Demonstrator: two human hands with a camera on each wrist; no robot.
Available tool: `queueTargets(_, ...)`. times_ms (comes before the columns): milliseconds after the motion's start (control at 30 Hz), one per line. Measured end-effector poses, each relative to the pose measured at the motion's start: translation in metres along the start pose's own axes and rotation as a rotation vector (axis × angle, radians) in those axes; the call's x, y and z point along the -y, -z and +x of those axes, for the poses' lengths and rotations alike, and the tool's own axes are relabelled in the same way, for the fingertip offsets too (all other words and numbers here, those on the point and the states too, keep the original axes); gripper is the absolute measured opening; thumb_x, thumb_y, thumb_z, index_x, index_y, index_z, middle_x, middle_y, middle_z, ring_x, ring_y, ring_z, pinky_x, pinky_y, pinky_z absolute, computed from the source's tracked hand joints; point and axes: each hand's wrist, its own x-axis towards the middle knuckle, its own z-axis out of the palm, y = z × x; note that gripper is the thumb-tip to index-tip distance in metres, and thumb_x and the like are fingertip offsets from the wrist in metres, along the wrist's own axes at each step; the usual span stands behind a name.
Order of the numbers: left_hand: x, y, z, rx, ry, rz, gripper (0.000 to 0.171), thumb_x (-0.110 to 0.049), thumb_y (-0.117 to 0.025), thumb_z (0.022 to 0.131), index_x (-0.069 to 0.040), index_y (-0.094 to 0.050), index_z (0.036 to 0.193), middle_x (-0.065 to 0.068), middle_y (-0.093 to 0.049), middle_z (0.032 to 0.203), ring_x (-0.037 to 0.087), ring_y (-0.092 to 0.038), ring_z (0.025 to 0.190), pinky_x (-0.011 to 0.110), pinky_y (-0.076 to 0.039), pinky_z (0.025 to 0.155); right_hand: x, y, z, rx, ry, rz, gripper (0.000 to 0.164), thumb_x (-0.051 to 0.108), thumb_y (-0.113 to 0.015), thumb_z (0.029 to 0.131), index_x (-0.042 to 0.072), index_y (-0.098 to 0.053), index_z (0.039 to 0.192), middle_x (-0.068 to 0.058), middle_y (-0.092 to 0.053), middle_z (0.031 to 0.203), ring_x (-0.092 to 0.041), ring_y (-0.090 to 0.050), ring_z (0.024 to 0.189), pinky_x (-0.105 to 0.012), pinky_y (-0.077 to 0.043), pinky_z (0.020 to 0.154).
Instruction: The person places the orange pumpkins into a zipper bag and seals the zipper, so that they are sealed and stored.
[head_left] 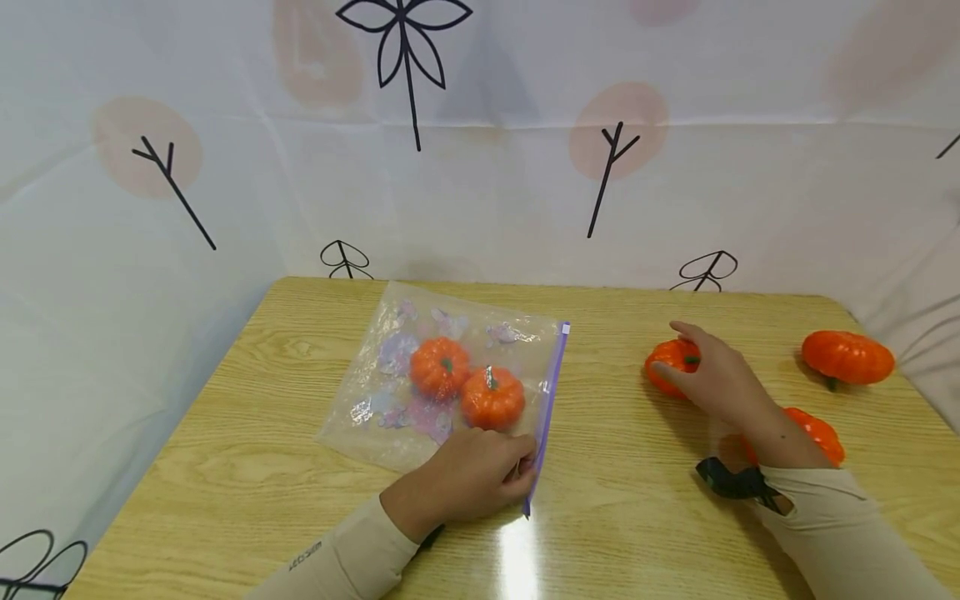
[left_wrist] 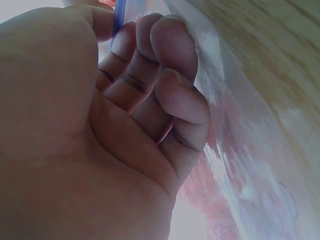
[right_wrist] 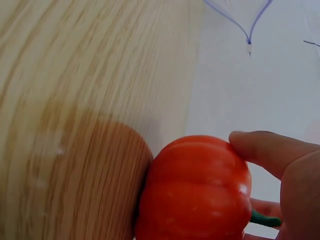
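A clear zip bag [head_left: 352,408] printed with purple and pink patches lies flat on the table. Two small orange pumpkins, one left [head_left: 438,368] and one right [head_left: 492,398], show inside it. My left hand [head_left: 480,473] has its fingers curled and pinches the bag's purple zip edge [left_wrist: 120,15] near its lower corner. Over a third orange pumpkin [head_left: 666,367] on the table, my right hand [head_left: 720,379] reaches with thumb and fingers spread. In the right wrist view, the thumb [right_wrist: 260,147] is right at the rim of that pumpkin [right_wrist: 197,190], beside its green stem.
Another orange pumpkin [head_left: 847,357] lies on its side at the far right of the wooden table [head_left: 615,500]. One more pumpkin [head_left: 817,433] is partly hidden behind my right forearm. A white patterned cloth [head_left: 487,192] hangs behind the table.
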Motion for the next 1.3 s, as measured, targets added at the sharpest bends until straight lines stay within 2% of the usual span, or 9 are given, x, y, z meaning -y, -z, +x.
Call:
queueTargets(300,0.001,-0.002,0.000,-0.001,0.000,0.005,0.021,-0.026,-0.059,0.094,-0.025,-0.049,0.076,-0.017,-0.038,0.058,-0.004,-0.033,0.050,0.012,-0.025,0.048,0.003,-0.005,-0.001,0.038,-0.002,-0.030,0.084,0.057,-0.064,0.091,-0.001,-0.040,0.146,-0.033,-0.042,0.146,-0.053,-0.040,0.130,-0.068,-0.034,0.104)
queueTargets(533,0.001,-0.002,0.000,0.009,0.000,0.005,0.021,-0.026,-0.058,0.094,-0.025,-0.049,0.076,-0.017,-0.038,0.058,-0.004,-0.032,0.050,0.012,-0.025,0.048,0.007,-0.008,-0.003,0.122,-0.001,-0.070,0.093,0.063,-0.064,0.087,0.002,-0.036,0.151,-0.035,-0.035,0.149,-0.054,-0.037,0.132,-0.070,-0.033,0.104)
queueTargets(700,0.001,0.000,0.001,0.007,-0.001,0.019,0.021,-0.026,-0.058,0.095,-0.025,-0.050,0.076,-0.017,-0.038,0.058,-0.004,-0.032,0.050,0.013,-0.025,0.048,0.009,-0.009,-0.003,0.144,0.036,-0.065,0.096,0.060,-0.069,0.085,0.003,-0.033,0.153,-0.036,-0.034,0.148,-0.052,-0.045,0.125,-0.069,-0.041,0.099)
queueTargets(833,0.001,0.000,0.001,0.030,0.001,0.014,0.021,-0.027,-0.058,0.095,-0.025,-0.049,0.076,-0.017,-0.037,0.058,-0.005,-0.031,0.050,0.013,-0.025,0.047,0.010,-0.010,-0.004,0.146,0.061,-0.055,0.096,0.057,-0.072,0.084,0.001,-0.033,0.152,-0.037,-0.035,0.145,-0.052,-0.049,0.120,-0.067,-0.045,0.095)
queueTargets(1133,0.001,0.001,0.001,0.022,0.001,0.004,0.021,-0.026,-0.059,0.094,-0.024,-0.049,0.076,-0.016,-0.037,0.058,-0.004,-0.032,0.050,0.014,-0.026,0.047,0.018,-0.015,-0.006,0.110,0.093,0.010,0.098,0.050,-0.076,0.083,-0.001,-0.029,0.151,-0.034,-0.039,0.145,-0.050,-0.047,0.123,-0.067,-0.043,0.098)
queueTargets(1300,0.001,0.000,0.001,0.021,-0.002,-0.006,0.020,-0.025,-0.059,0.094,-0.024,-0.049,0.076,-0.016,-0.036,0.058,-0.004,-0.032,0.050,0.013,-0.026,0.047,0.024,-0.017,-0.008,0.097,0.107,0.039,0.094,0.050,-0.076,0.084,0.000,-0.031,0.150,-0.031,-0.040,0.144,-0.046,-0.049,0.119,-0.065,-0.044,0.097)
